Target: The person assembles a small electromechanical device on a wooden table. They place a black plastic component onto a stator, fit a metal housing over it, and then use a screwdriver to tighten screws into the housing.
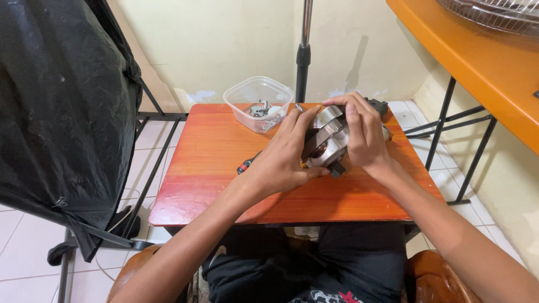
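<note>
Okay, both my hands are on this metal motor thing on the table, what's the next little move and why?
Probably keep the left hand bracing the metal motor part while the right hand works its top: both hands already clasp it over the orange table, beside the clear container.

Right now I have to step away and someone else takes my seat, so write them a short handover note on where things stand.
Left hand: cups the near side of the metal motor assembly, fingers on top.
Right hand: grips the same assembly from the far side.
The assembly is held just above the orange table. A clear plastic tub with small metal parts sits at the far edge. A red-and-black-handled tool lies under the left hand.
Done: small parts already in the tub.
Left: the assembly is in hand, not set down; its exact state is hidden by the fingers.
</note>
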